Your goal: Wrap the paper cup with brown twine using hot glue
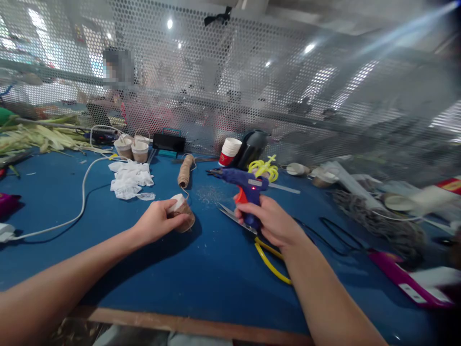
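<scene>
My left hand (156,222) is closed around a small paper cup (182,209) partly wrapped in jute twine, lying on its side on the blue table (201,269). A strand of twine runs from the cup up to a twine spool (185,171) behind it. My right hand (271,220) grips the handle of a blue glue gun (242,181) with an orange trigger and a lit red lamp, nozzle pointing left. Scissors (230,215) lie just under the gun.
Crumpled white paper (128,179), two finished cups (131,149), a white cable (83,192), a red-and-white paper cup (229,151), a black jug (253,145) and a yellow cord (268,262) lie around. Clutter fills the right side. A perforated metal screen (230,86) backs the table; a person sits behind it.
</scene>
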{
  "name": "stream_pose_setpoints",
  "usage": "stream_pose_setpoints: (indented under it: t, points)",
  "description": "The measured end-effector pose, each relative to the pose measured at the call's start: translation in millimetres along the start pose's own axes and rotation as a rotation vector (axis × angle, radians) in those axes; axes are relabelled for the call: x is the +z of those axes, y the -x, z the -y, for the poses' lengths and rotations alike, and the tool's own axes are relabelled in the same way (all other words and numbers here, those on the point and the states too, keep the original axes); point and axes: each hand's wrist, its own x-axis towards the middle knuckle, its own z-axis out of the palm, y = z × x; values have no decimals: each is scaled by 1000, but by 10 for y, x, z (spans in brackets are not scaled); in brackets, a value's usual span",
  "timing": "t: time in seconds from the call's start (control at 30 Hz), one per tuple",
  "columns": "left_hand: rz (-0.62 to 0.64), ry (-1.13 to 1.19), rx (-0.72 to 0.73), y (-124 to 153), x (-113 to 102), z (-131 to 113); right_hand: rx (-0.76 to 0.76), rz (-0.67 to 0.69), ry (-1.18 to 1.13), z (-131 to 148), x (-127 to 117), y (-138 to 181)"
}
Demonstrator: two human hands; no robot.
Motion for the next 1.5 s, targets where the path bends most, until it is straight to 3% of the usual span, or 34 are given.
stream_pose_setpoints:
  t: [0.17,0.3,0.43,0.57,0.63,0.9,1.2,1.4,1.5]
  points:
    - [5,41,-47,-19,16,12,-40,201,-165,-14,162,109]
    - [-3,71,-73,-22,23,-7,-41,294,-121,-7,267,178]
    - [6,130,-63,-24,29,-6,-125,197,96,-34,353,248]
    - [27,98,-64,-32,27,1,-311,30,442,-57,415,290]
    - [29,87,-49,-35,24,-4,-383,20,510,-66,432,299]
    - [97,171,-35,-21,12,-58,-550,13,658,-164,451,296]
    - [48,57,-51,-32,15,-32,-537,6,688,-79,451,300]
    - [93,139,-16,-26,12,-66,-554,24,678,-84,451,308]
    - [58,89,-36,-32,19,-37,-540,7,660,-55,453,307]
